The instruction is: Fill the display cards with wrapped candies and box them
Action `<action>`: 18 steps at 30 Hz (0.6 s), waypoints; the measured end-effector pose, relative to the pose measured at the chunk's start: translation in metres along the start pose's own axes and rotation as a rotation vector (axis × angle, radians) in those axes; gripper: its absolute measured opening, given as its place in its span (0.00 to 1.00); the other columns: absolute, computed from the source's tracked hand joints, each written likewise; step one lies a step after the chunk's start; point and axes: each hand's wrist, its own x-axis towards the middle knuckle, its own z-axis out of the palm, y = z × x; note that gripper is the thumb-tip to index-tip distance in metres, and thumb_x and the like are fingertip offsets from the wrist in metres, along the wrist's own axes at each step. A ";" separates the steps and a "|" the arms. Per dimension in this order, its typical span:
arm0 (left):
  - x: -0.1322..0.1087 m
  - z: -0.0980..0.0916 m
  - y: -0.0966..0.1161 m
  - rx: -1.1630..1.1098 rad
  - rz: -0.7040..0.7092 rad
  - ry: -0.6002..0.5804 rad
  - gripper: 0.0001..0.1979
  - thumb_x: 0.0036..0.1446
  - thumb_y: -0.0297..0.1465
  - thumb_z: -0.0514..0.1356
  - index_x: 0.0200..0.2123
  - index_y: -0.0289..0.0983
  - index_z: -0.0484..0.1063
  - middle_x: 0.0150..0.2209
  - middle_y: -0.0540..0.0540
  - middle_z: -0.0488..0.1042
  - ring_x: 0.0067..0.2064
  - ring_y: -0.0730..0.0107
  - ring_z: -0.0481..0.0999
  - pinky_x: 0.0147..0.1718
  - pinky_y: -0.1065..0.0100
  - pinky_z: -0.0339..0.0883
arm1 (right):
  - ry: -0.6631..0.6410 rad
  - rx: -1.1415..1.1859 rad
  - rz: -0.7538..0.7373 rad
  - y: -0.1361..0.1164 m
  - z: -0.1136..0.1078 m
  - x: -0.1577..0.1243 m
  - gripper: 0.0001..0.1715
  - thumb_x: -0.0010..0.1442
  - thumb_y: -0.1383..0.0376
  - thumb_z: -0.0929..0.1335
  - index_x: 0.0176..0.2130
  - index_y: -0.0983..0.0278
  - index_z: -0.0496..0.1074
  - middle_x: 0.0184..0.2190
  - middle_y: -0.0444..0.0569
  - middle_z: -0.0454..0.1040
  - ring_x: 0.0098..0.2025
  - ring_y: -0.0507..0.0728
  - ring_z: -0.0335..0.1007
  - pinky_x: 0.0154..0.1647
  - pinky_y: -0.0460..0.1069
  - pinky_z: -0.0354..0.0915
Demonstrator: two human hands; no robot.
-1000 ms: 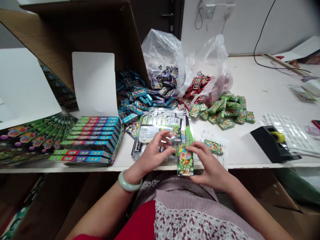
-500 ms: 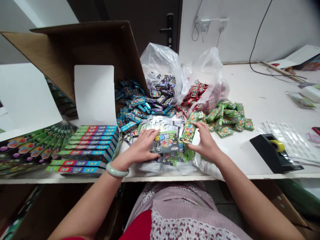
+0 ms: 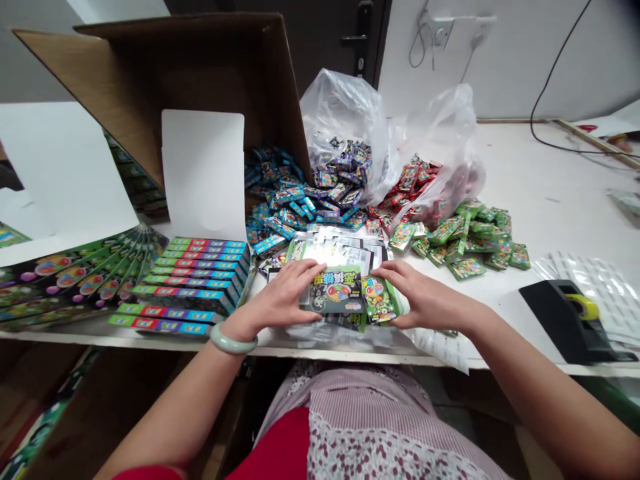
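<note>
Black tape dispenser (image 3: 555, 313), open cardboard box (image 3: 150, 87); clear plastic bags (image 3: 340, 113), black cable (image 3: 550, 75)

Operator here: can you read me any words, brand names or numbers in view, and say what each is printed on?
Nothing can be quoted with certainty.
Black-and-green card at the left hand: large stylised characters, unreadable.
Small green packet: print too small to read.
Stacked boxes: labels too blurred to read.
</note>
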 end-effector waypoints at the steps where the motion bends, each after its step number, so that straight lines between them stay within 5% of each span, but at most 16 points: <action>1: -0.001 0.000 0.000 -0.030 0.012 -0.011 0.44 0.48 0.40 0.68 0.65 0.39 0.54 0.60 0.34 0.60 0.61 0.43 0.61 0.60 0.45 0.55 | -0.002 0.009 -0.006 0.002 -0.002 0.001 0.48 0.46 0.64 0.76 0.62 0.60 0.58 0.57 0.58 0.62 0.57 0.66 0.64 0.57 0.61 0.66; 9: 0.002 0.005 0.007 -0.199 0.026 0.022 0.44 0.47 0.42 0.69 0.64 0.41 0.55 0.59 0.36 0.60 0.60 0.46 0.62 0.59 0.46 0.59 | 0.005 0.001 -0.046 0.001 -0.005 0.024 0.52 0.41 0.57 0.79 0.61 0.59 0.62 0.54 0.57 0.66 0.54 0.68 0.66 0.55 0.61 0.68; 13: 0.002 0.007 0.007 -0.173 -0.049 0.117 0.44 0.46 0.42 0.70 0.63 0.41 0.56 0.58 0.36 0.61 0.59 0.46 0.63 0.58 0.46 0.60 | 0.104 0.070 -0.056 0.000 0.010 0.028 0.58 0.40 0.52 0.79 0.64 0.57 0.56 0.61 0.59 0.59 0.62 0.70 0.58 0.62 0.64 0.61; 18: -0.007 0.006 -0.002 0.005 -0.082 0.214 0.44 0.48 0.42 0.68 0.64 0.41 0.53 0.57 0.37 0.61 0.59 0.45 0.64 0.57 0.48 0.63 | 0.321 0.191 0.113 -0.007 0.037 0.029 0.31 0.55 0.53 0.73 0.55 0.60 0.67 0.64 0.60 0.53 0.67 0.67 0.49 0.65 0.65 0.53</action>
